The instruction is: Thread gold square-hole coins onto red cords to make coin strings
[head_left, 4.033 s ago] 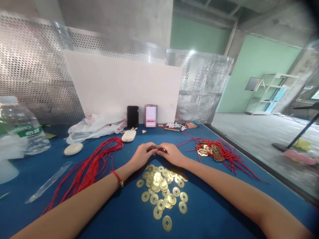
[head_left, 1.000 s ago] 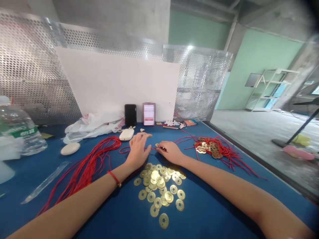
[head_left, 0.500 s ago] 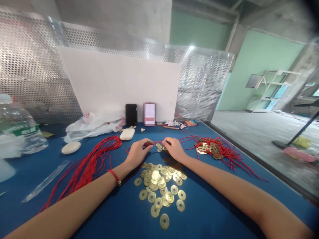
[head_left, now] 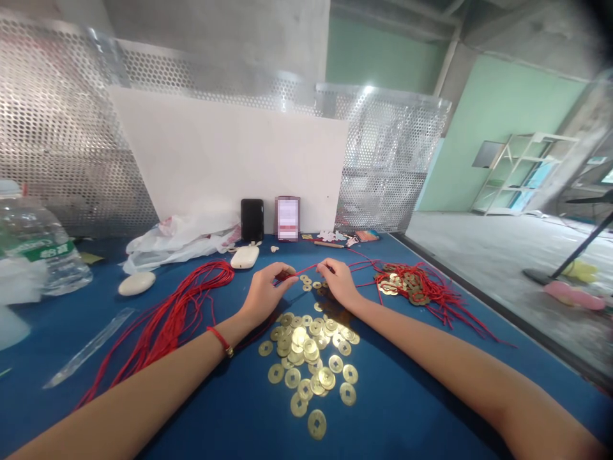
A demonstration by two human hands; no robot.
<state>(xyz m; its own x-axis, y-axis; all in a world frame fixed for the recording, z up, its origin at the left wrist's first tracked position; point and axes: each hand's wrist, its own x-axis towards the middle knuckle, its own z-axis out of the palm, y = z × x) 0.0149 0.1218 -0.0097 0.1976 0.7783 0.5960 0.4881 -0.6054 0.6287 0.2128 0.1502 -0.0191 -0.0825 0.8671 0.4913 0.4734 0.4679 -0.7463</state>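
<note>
— What do the hands have?
— The left hand [head_left: 262,295] pinches a red cord [head_left: 306,270], its fingers [head_left: 288,275] clamped on it near the middle of the frame. The cord runs across to the right hand [head_left: 341,282].
— And the right fingers [head_left: 331,266]?
— Close together at the cord. Whether they grip it, I can't tell.
— What's around them?
— Brass coins [head_left: 306,358] with square holes lie heaped just below the hands on the blue bench [head_left: 43,345]. A red bundle [head_left: 182,300] lies to their left, and tangled coins on cords [head_left: 412,284] lie to their right.
</note>
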